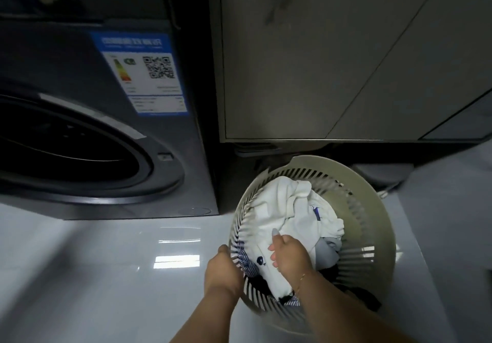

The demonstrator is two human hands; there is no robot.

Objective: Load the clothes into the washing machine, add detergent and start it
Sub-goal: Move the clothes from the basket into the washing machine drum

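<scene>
Machine: we are looking down at a dark grey front-loading washer (pixel 106 119) standing on the floor at the left, its round port (pixel 66 145) facing out toward us and showing only a black interior; we cannot tell where its door is.
Label: a blue and white sticker (pixel 141 73) with a QR code is sitting on the washer's front, above and right of the port.
Basket: a round, pale slatted plastic basket (pixel 372 209) is standing on the floor just right of the washer, its mouth opening upward, below a grey cabinet (pixel 319 57).
Contents: we are seeing a crumpled white cloth (pixel 287 206) lying on top, its long side running from the far rim toward us; blue-striped, grey and dark pieces are showing beneath it.
Left hand: our left hand (pixel 223 268) is curling over the basket's near-left rim and gripping it.
Right hand: our right hand (pixel 288 254) is reaching inside, fingers bunching the white cloth in a closed grip, a thin chain showing at the wrist.
Floor: glossy pale tiles (pixel 106 262) are reflecting light.
</scene>
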